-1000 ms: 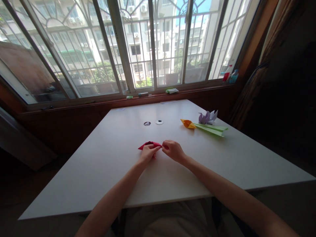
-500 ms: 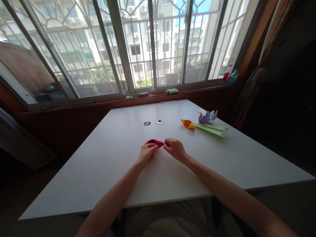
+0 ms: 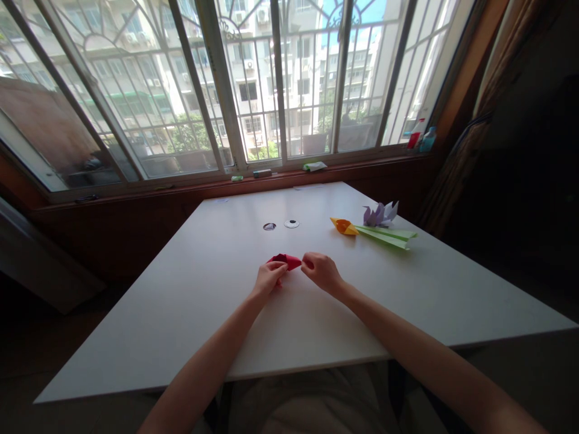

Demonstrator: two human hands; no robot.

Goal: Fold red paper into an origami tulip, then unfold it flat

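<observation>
Both hands meet at a small piece of folded red paper [image 3: 286, 261] lying near the middle of the white tabletop [image 3: 190, 313], a little nearer the person than the two round fittings [image 3: 281, 225] set into its surface. On the paper's left end the left hand [image 3: 268, 278] has its fingers curled down, pinching or pressing it, and the right hand [image 3: 321, 271] is closed in a pinch on the right tip, thumb and fingertips together; how firmly each one grips is too small to tell. Judging by its compact, pointed, slightly domed shape, the paper has already taken several folds, yet it reads as no recognisable figure, so the folding looks part-way through with more shaping left. Both forearms reach out from the near edge and converge on the paper, wrists low over the tabletop, the left arm angled in from the near left and the right arm from the near right. Well apart to the far right lie finished pieces: an orange paper flower [image 3: 344, 226] on a long green paper stem [image 3: 385, 236], and just behind it a purple paper figure [image 3: 380, 214]. Beyond the tabletop runs a barred window [image 3: 253, 84] with small items on its sill [image 3: 289, 173].
</observation>
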